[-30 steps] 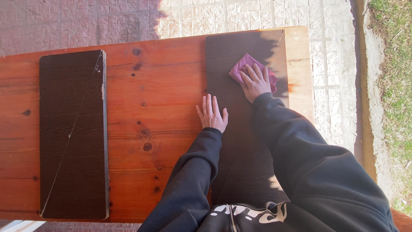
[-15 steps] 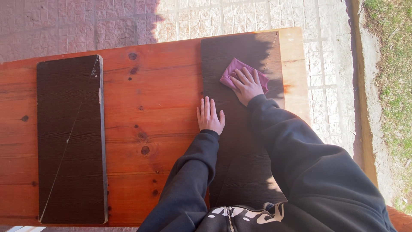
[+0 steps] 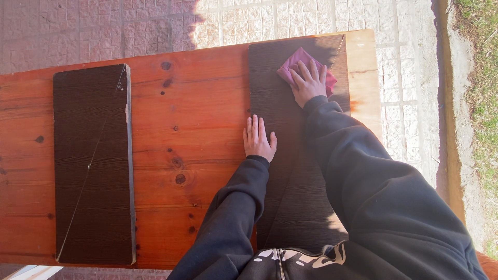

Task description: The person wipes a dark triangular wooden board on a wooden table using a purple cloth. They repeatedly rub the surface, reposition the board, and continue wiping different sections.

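Pink cloth (image 3: 300, 65) under right hand (image 3: 308, 83) fingers — spread flat, gripping nothing, left hand (image 3: 258, 139) flat on dark board (image 3: 275, 103)

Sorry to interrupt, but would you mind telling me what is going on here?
A person in a dark hoodie leans over a reddish wooden table. The right hand presses a pink cloth onto the far end of a dark board, while the left hand lies flat on that board's left edge. A second dark board lies apart, untouched.

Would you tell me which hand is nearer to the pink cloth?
Right. The right hand lies flat on the pink cloth; the left hand rests lower on the dark board's left edge.
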